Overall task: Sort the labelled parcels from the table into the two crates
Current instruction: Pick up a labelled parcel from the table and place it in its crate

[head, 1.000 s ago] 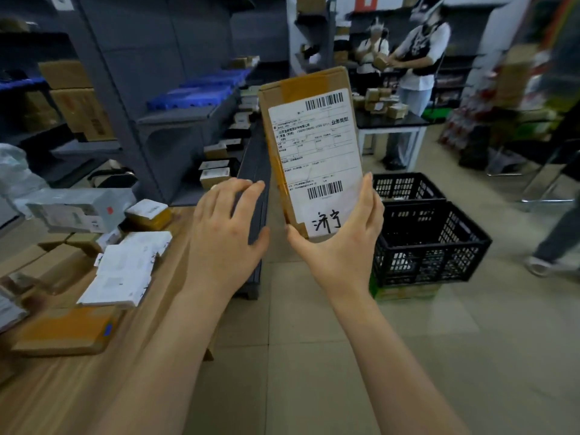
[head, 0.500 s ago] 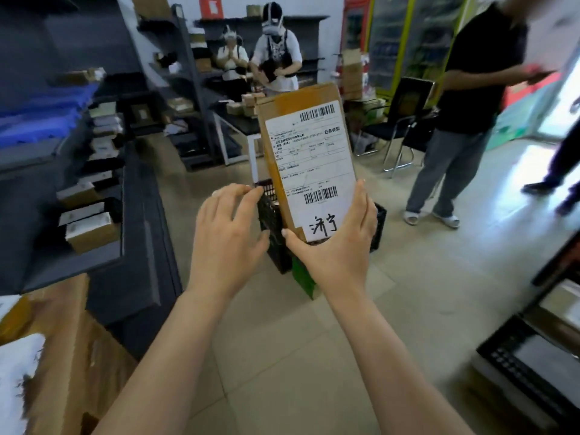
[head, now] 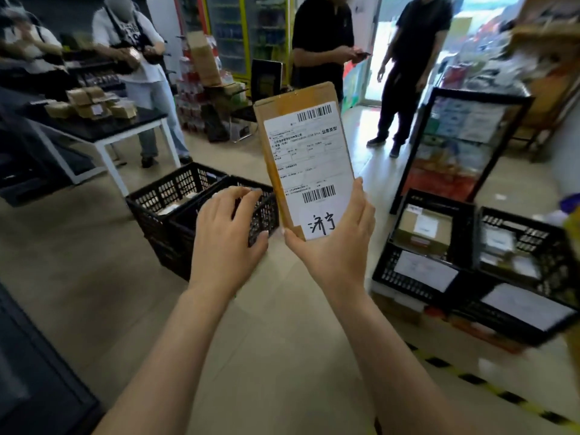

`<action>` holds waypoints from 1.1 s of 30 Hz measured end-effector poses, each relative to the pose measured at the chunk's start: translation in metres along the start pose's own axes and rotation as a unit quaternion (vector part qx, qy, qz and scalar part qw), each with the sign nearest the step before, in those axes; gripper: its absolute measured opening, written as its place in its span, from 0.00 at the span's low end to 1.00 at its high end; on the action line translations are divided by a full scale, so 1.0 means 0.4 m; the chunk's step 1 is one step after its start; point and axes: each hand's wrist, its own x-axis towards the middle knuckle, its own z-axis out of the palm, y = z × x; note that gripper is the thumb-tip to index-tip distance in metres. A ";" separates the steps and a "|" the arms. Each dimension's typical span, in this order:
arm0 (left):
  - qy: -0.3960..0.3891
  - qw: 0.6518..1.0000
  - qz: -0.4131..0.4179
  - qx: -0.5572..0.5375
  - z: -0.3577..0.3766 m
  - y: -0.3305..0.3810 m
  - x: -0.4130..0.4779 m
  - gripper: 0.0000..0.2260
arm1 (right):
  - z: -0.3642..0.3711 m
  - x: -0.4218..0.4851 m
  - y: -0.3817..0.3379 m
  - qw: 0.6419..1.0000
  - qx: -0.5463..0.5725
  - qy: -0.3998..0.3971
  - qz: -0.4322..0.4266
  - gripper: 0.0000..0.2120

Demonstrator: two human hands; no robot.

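Note:
My right hand [head: 334, 246] holds a flat brown cardboard parcel [head: 306, 158] upright by its lower end, thumb on one edge and fingers on the other. Its white label carries barcodes and a handwritten mark at the bottom. My left hand [head: 227, 233] hovers just left of the parcel, fingers loosely curled, holding nothing. Two black crates [head: 175, 208] stand on the floor behind my left hand. Two more black crates [head: 417, 277] with parcels inside and paper signs on their fronts sit low at the right.
A black-topped table [head: 100, 127] with small boxes stands at the back left, two people beside it. Two people in black stand near the doorway. A black wire rack [head: 464, 146] rises behind the right crates. Yellow-black tape [head: 489, 384] marks the floor.
The view has swung right, away from the wooden table and shelves, bringing the right-hand crates and rack into sight. Both hands keep their pose; my left fingers have curled a little.

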 end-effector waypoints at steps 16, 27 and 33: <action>-0.021 0.990 0.091 -0.103 0.315 0.549 0.171 0.29 | -0.399 0.223 0.436 0.994 -0.039 0.090 0.040 0.61; -0.062 0.977 0.131 -0.154 0.538 0.895 0.287 0.30 | -0.633 0.391 0.723 0.983 -0.085 0.129 0.104 0.61; -0.080 0.967 0.162 -0.179 0.656 1.011 0.360 0.31 | -0.690 0.469 0.844 0.973 -0.104 0.153 0.136 0.61</action>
